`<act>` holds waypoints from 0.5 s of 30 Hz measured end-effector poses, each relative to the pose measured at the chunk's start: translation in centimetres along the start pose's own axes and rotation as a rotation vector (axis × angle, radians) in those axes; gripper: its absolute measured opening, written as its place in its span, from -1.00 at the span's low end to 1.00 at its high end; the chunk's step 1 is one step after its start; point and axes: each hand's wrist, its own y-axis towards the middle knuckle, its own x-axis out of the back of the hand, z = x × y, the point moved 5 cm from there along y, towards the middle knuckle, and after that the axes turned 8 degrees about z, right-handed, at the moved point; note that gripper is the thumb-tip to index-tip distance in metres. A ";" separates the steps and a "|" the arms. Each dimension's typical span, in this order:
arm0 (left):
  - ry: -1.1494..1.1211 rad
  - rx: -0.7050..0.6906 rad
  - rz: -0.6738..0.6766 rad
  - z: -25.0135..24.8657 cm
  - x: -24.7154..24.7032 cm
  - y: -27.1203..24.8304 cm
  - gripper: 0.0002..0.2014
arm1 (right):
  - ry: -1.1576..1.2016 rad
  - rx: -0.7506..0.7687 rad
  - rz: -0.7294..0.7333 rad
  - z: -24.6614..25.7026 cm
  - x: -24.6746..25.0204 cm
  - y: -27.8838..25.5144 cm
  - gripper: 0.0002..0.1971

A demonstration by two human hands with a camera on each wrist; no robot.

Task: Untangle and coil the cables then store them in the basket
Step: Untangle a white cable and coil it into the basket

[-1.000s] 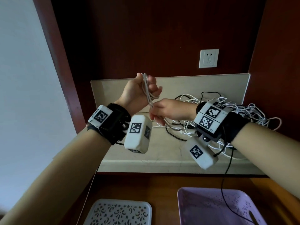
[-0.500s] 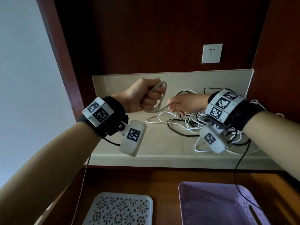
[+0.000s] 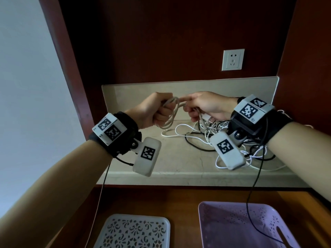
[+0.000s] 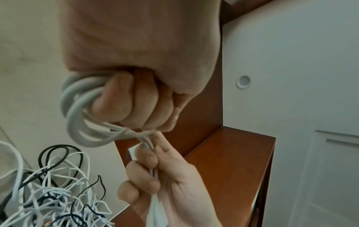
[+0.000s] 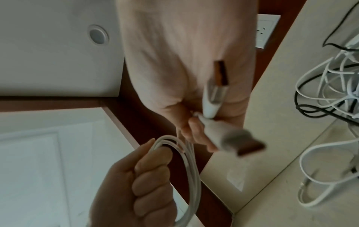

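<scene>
My left hand is a fist around a coil of white cable, whose loops hang below the fingers. Right beside it, my right hand pinches the same cable's loose ends; two USB plugs stick out of its grip. Both hands hover above the beige shelf. A tangled pile of white and black cables lies on the shelf under my right wrist. The purple basket sits below at the front right.
A white perforated basket stands left of the purple one on the wooden surface. A wall socket is on the dark wooden back panel. Wooden side walls close in the shelf left and right.
Both hands have come down from chest height toward the shelf. The left hand turned into a fist around the coil, and the right hand moved in close to it with the cable ends.
</scene>
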 end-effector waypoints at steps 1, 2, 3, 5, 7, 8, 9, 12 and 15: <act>-0.023 -0.013 -0.030 -0.1 0.3 -0.1 -0.52 | -0.095 -0.014 0.002 0.1 -0.1 -0.1 -0.60; -0.049 -0.032 -0.069 -0.1 0.7 -0.3 -0.49 | -0.251 -0.042 0.004 0.1 -0.3 -0.1 -0.58; -0.081 -0.061 -0.109 -0.3 1.0 -0.3 -0.47 | -0.414 -0.082 0.010 0.0 -0.5 -0.1 -0.53; -0.156 -0.131 -0.171 -0.5 1.6 -0.4 -0.43 | -0.589 -0.139 0.004 -0.5 -1.1 0.2 -0.47; -0.192 -0.180 -0.202 -0.7 1.6 -0.2 -0.39 | -0.573 -0.106 -0.020 -0.6 -2.0 0.4 -0.48; -0.194 -0.198 -0.205 -0.8 1.4 -0.1 -0.38 | -0.516 -0.064 -0.022 -0.4 -2.6 0.5 -0.51; -0.195 -0.213 -0.201 -0.9 1.1 0.0 -0.37 | -0.422 -0.013 -0.015 -0.2 -3.2 0.6 -0.55; -0.204 -0.256 -0.199 -1.1 0.3 0.0 -0.38 | -0.041 0.075 0.050 0.0 -4.3 0.7 -0.64; -0.223 -0.309 -0.233 -1.2 0.6 -0.1 -0.38 | -0.090 0.057 0.013 0.1 -4.4 0.4 -0.74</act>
